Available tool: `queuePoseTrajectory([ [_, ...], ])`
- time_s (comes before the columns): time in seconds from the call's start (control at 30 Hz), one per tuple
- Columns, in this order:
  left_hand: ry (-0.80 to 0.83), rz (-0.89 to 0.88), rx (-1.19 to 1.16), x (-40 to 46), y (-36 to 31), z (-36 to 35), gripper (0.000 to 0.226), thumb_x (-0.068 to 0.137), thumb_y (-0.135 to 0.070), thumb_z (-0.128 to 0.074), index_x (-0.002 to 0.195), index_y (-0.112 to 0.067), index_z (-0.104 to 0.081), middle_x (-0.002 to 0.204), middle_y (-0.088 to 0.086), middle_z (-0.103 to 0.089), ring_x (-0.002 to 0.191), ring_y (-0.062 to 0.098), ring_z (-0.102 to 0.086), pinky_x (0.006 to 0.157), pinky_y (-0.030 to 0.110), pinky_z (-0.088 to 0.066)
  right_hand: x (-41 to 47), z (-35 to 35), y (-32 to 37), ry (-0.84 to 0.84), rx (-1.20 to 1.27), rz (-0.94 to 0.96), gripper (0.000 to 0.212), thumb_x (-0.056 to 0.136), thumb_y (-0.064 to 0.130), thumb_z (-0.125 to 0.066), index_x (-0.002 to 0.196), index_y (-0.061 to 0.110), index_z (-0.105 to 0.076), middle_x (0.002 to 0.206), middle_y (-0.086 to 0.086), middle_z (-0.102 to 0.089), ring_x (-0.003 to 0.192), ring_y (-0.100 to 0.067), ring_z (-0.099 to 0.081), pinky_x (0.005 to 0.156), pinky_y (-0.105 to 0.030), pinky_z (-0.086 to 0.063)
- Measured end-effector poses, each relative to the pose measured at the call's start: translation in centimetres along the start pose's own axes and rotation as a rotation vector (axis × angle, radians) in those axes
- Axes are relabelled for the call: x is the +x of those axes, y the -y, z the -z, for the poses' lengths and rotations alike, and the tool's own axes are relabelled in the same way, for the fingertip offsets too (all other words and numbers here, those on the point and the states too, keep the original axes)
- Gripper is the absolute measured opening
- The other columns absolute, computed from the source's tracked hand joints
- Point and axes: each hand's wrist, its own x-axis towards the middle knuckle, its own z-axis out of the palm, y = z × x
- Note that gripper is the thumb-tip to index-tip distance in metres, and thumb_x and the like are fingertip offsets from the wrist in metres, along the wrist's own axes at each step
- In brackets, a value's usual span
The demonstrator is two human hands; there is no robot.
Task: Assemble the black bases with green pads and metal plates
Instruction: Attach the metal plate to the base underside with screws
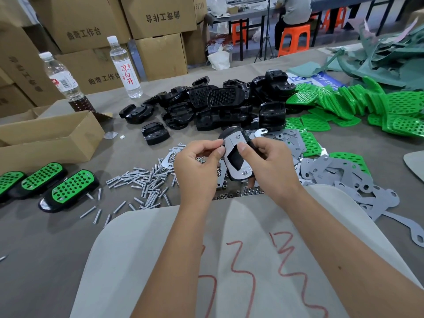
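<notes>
A black base point(236, 159) with a metal plate point(234, 143) on its underside is held above the table between both hands. My right hand point(268, 164) grips its right side, thumb on the plate. My left hand point(197, 164) pinches at the plate's left edge with thumb and forefinger; what it pinches is too small to tell. A heap of black bases point(220, 104) lies behind. Green pads point(358, 104) are piled to the right, grey metal plates point(339, 171) lie at the near right. Three assembled bases with green pads point(71, 187) sit at the left.
Loose screws point(142, 180) and nuts point(250, 191) are scattered under my hands. An open cardboard box point(52, 136) stands at the left, two bottles point(124, 65) behind it. Stacked cartons line the back. A pale sheet with red marks point(229, 260) covers the near edge.
</notes>
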Motion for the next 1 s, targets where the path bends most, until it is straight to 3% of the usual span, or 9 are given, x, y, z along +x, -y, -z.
queuePoseTrajectory([
  [0.13, -0.009, 0.009, -0.007, -0.22, -0.42, -0.18, 0.009, 0.087, -0.014, -0.082, 0.093, -0.02, -0.082, 0.09, -0.006, -0.079, 0.087, 0.014, -0.073, 0.087, 0.049, -0.06, -0.13, 0.04, 0.07, 0.007, 0.002, 0.008, 0.035, 0.101, 0.029, -0.066, 0.066, 0.023, -0.063, 0.055, 0.005, -0.056, 0.038, -0.017, -0.054, 0.038, -0.04, -0.053],
  [0.23, -0.051, 0.02, -0.029, -0.28, -0.51, -0.28, 0.004, 0.087, -0.017, -0.082, 0.087, -0.021, -0.081, 0.086, -0.008, -0.079, 0.085, 0.011, -0.072, 0.087, 0.049, -0.06, -0.2, -0.1, 0.24, 0.007, -0.001, 0.019, 0.034, 0.101, 0.025, -0.066, 0.067, 0.023, -0.064, 0.056, 0.0, -0.059, 0.038, -0.016, -0.056, 0.036, -0.028, -0.047],
  [0.33, -0.089, 0.0, -0.022, -0.33, -0.53, -0.34, 0.008, 0.085, -0.012, -0.083, 0.088, -0.02, -0.081, 0.08, -0.008, -0.077, 0.078, 0.007, -0.071, 0.082, 0.038, -0.06, -0.21, -0.26, 0.3, 0.002, -0.002, 0.02, 0.037, 0.1, 0.022, -0.067, 0.064, 0.024, -0.06, 0.054, 0.003, -0.056, 0.037, -0.016, -0.057, 0.035, -0.02, -0.042],
  [0.47, -0.132, -0.07, 0.013, -0.39, -0.61, -0.32, 0.021, 0.081, -0.008, -0.085, 0.097, -0.02, -0.078, 0.08, -0.009, -0.077, 0.078, 0.006, -0.072, 0.076, 0.021, -0.055, -0.16, -0.25, 0.11, 0.004, 0.004, 0.01, 0.035, 0.101, 0.024, -0.067, 0.067, 0.019, -0.061, 0.054, 0.004, -0.055, 0.038, -0.019, -0.058, 0.035, -0.024, -0.043],
  [0.63, -0.081, -0.039, -0.057, -0.31, -0.47, -0.25, 0.027, 0.082, -0.001, -0.082, 0.098, -0.022, -0.075, 0.087, -0.011, -0.08, 0.086, 0.008, -0.076, 0.077, 0.028, -0.057, 0.02, -0.11, -0.3, 0.001, 0.014, -0.008, 0.039, 0.102, 0.027, -0.065, 0.064, 0.019, -0.058, 0.05, 0.011, -0.046, 0.036, -0.018, -0.054, 0.037, -0.031, -0.047],
  [0.8, -0.027, 0.007, -0.146, -0.19, -0.27, -0.37, 0.027, 0.081, -0.009, -0.086, 0.102, -0.024, -0.076, 0.094, -0.008, -0.081, 0.092, 0.01, -0.076, 0.085, 0.025, -0.058, 0.13, -0.11, -0.4, 0.014, 0.047, 0.001, 0.034, 0.103, 0.028, -0.064, 0.074, 0.01, -0.068, 0.068, -0.021, -0.064, 0.043, -0.023, -0.055, 0.04, -0.035, -0.052],
  [0.93, -0.103, 0.027, -0.185, -0.14, -0.05, -0.59, 0.021, 0.079, -0.015, -0.088, 0.096, -0.021, -0.077, 0.087, -0.005, -0.08, 0.084, 0.01, -0.077, 0.074, 0.019, -0.056, 0.0, -0.22, -0.36, 0.041, 0.041, 0.017, 0.031, 0.102, 0.025, -0.065, 0.076, 0.011, -0.069, 0.072, -0.022, -0.067, 0.045, -0.018, -0.057, 0.04, -0.03, -0.05],
  [1.0, -0.124, 0.042, -0.179, -0.01, 0.11, -0.52, 0.026, 0.077, -0.016, -0.09, 0.097, -0.023, -0.076, 0.091, -0.005, -0.079, 0.083, 0.011, -0.076, 0.073, 0.025, -0.058, -0.01, -0.23, -0.36, 0.044, 0.043, 0.013, 0.03, 0.102, 0.025, -0.065, 0.077, 0.009, -0.07, 0.074, -0.023, -0.067, 0.045, -0.017, -0.057, 0.04, -0.028, -0.05],
])
